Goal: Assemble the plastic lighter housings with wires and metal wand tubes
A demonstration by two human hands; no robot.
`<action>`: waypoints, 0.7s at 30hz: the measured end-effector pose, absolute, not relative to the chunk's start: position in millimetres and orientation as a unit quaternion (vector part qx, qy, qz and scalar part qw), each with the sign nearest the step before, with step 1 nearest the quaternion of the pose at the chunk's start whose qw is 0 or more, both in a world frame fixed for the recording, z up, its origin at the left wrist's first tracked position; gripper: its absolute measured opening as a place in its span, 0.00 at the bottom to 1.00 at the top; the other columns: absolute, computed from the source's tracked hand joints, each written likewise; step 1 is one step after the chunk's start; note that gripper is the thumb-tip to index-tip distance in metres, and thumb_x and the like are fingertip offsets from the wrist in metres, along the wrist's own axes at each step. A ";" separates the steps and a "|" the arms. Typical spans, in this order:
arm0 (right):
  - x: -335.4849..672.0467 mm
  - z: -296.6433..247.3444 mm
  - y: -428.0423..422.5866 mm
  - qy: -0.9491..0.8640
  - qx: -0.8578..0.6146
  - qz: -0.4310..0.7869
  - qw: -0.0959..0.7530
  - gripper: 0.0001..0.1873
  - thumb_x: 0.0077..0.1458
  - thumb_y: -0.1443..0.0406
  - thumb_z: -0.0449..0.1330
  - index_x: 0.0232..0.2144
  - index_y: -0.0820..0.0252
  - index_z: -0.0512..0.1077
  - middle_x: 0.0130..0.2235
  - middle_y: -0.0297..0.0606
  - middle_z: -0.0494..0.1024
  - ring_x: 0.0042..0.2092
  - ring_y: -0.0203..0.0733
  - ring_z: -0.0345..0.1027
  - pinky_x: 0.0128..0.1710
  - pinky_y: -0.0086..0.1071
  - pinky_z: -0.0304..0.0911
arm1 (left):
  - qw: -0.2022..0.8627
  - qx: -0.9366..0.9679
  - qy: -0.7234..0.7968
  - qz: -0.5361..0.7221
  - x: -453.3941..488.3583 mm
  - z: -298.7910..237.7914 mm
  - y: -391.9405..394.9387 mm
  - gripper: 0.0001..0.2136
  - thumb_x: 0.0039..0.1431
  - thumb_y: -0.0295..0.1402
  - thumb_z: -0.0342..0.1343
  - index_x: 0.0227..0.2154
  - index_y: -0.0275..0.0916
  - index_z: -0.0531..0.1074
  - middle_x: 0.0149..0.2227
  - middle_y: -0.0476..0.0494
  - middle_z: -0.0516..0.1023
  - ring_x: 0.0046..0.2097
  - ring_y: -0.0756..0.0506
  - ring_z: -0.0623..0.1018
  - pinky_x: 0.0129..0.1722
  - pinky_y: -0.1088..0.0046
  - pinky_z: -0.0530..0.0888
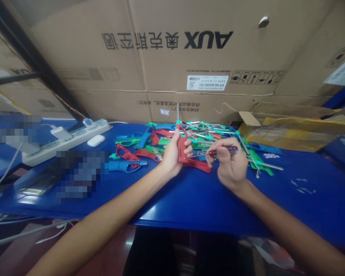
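Note:
My left hand is closed around a red gas lighter, whose metal tube points up and away from me. In my right hand is a screwdriver with a dark red handle. Its thin shaft reaches left to the lower end of the lighter's handle, near a small hole or screw; whether the tip touches it I cannot tell. Behind and around both hands lies a pile of lighter parts in red, green and blue, with metal tubes. A red casing lies just under the lighter.
A large cardboard box stands upright behind the blue table. To the left are a white power strip, a white earbud case and a dark shiny object. Small clear pieces lie at right, near a yellow-taped carton.

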State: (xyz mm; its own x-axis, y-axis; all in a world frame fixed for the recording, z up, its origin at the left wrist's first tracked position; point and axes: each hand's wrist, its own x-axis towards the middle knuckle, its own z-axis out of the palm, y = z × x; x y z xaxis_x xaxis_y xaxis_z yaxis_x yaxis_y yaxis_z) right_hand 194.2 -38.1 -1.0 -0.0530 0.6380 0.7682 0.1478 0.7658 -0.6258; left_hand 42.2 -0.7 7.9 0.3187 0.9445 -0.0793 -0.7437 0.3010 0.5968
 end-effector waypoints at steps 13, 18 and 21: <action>197.4 6.9 -36.7 -0.746 -0.266 0.138 0.595 0.11 0.69 0.56 0.53 0.36 0.54 0.67 0.32 0.34 0.72 0.34 0.39 0.70 0.35 0.38 0.68 | 0.765 0.260 0.235 0.541 42.2 5.5 -1.1 0.19 0.68 0.49 0.53 0.36 0.35 0.69 0.22 0.56 0.62 0.18 0.56 0.59 0.17 0.80 0.60; 192.1 8.9 -34.9 -0.717 -0.274 0.161 0.621 0.17 0.64 0.63 0.61 0.54 0.50 0.64 0.36 0.32 0.74 0.33 0.38 0.72 0.32 0.36 0.71 | 0.761 0.256 0.234 0.549 42.4 3.6 -0.9 0.19 0.65 0.50 0.56 0.38 0.35 0.69 0.22 0.56 0.62 0.17 0.56 0.60 0.17 0.80 0.60; 192.3 5.4 -34.7 -0.710 -0.255 0.160 0.636 0.23 0.64 0.67 0.61 0.58 0.45 0.62 0.37 0.30 0.76 0.29 0.36 0.73 0.30 0.35 0.73 | 0.761 0.258 0.233 0.548 44.0 1.2 -1.3 0.19 0.66 0.49 0.56 0.38 0.35 0.69 0.22 0.56 0.62 0.17 0.56 0.60 0.17 0.79 0.60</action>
